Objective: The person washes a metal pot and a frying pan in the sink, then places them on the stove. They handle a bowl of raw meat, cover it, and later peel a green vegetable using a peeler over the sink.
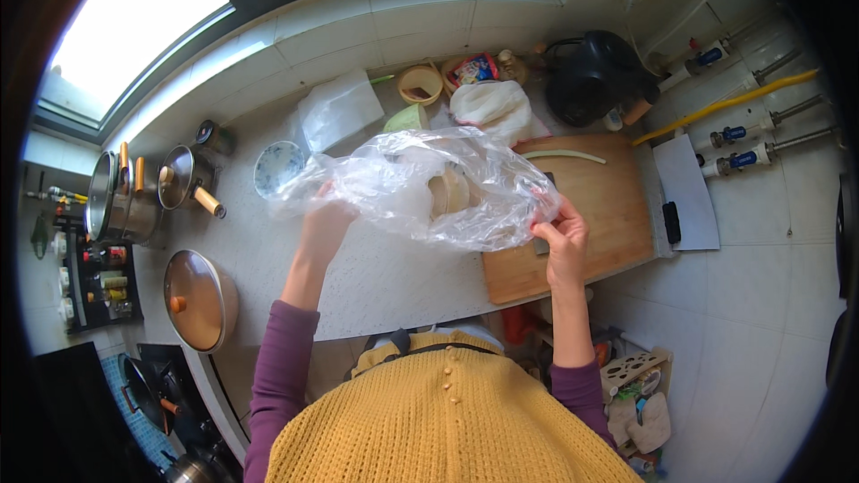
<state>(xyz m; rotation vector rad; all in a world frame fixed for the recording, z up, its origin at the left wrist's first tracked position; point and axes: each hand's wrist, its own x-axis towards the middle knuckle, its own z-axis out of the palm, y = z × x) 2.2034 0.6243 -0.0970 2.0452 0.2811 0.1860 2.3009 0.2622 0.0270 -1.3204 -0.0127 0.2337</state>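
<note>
A clear plastic bag [382, 181] is spread between my hands above the counter. My left hand [329, 215] grips its left part, the fingers partly hidden by the film. My right hand [564, 235] pinches the bag's right edge between thumb and fingers, over the wooden cutting board [604, 215]. Through the film a pale round object [448, 193] shows; whether it lies in the bag or behind it, I cannot tell. Just beyond the bag are a pale green piece of a vegetable or melon [407, 119] and a white cloth [493, 107]. A pale curved strip [570, 155] lies on the board.
Left on the counter are a patterned bowl [278, 164], a saucepan with a glass lid [178, 178] and a large lidded pan [196, 300]. At the back stand a white box-like item [341, 109], a round container [420, 84] and a black appliance [590, 80]. A yellow hose [731, 104] runs at right.
</note>
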